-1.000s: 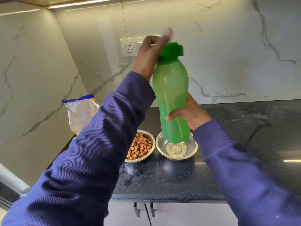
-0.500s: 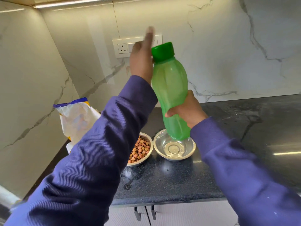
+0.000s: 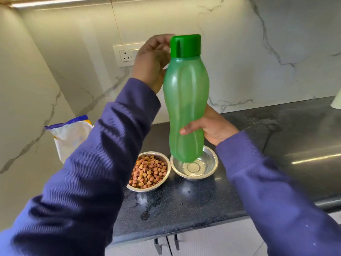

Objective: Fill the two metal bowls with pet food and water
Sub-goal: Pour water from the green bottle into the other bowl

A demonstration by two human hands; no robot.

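Right hand [image 3: 214,126] grips ribbed translucent green bottle [image 3: 186,108]; left hand [image 3: 153,61] seemingly pinches its cap [image 3: 185,45].

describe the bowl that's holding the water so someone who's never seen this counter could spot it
On the dark speckled countertop, near its front edge, two small metal bowls sit side by side. The water bowl is the right one, directly under the green bottle. Its shiny bottom shows through, while the left bowl is full of brown kibble.
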